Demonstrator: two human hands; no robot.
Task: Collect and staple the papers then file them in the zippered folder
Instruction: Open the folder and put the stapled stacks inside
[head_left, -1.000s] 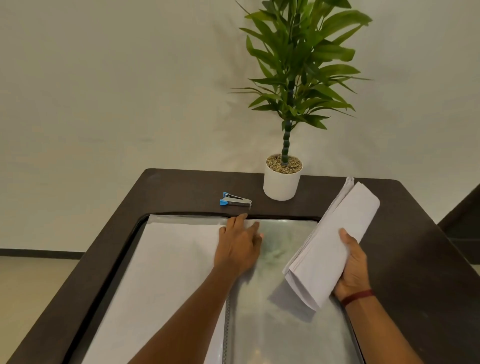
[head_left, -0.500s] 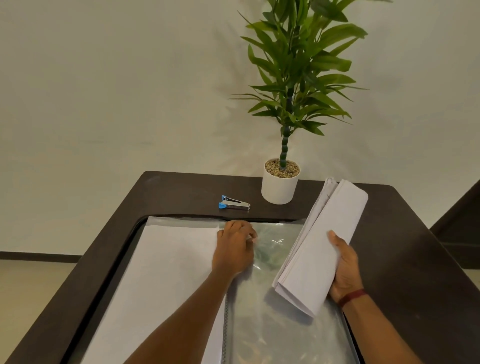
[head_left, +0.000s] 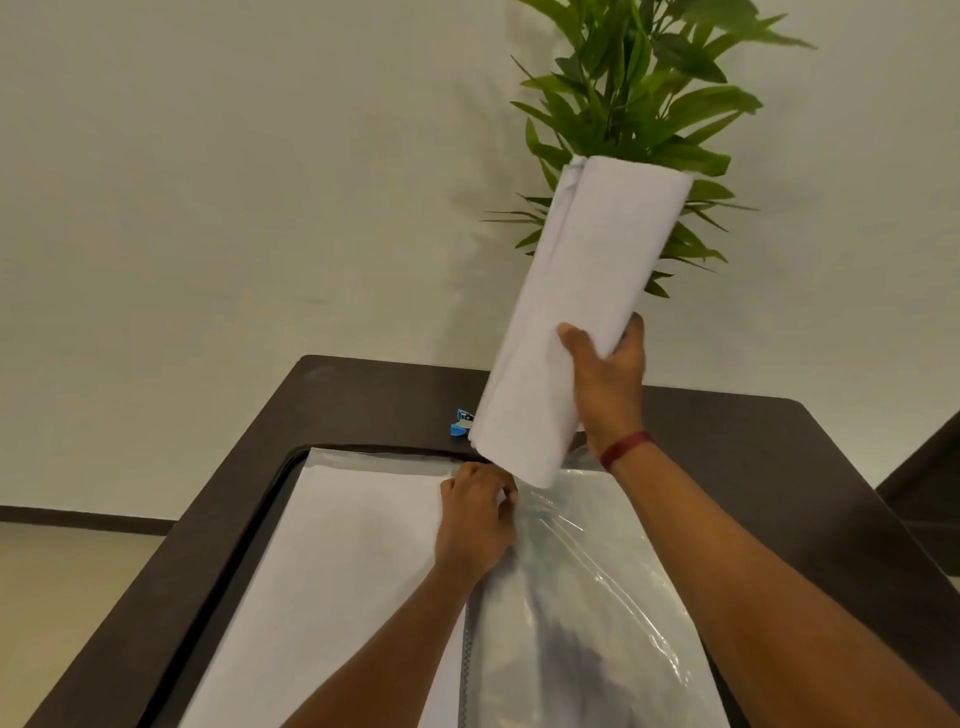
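Two hands (head_left: 475, 519) (head_left: 608, 384), one paper bundle (head_left: 582, 312), one folder (head_left: 597, 545), one stapler (head_left: 462, 422), one plant (head_left: 649, 104), one table (head_left: 753, 467).

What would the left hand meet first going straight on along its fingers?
Likely the lower end of the paper stack held by the right hand, just beyond the left hand pinching the clear sleeve; depth unclear.

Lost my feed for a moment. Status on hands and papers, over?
Right hand grips paper stack, tilted above the table. Left hand pinches top edge of clear sleeve. Stapler partly hidden behind stack; nothing blocking the sleeve.
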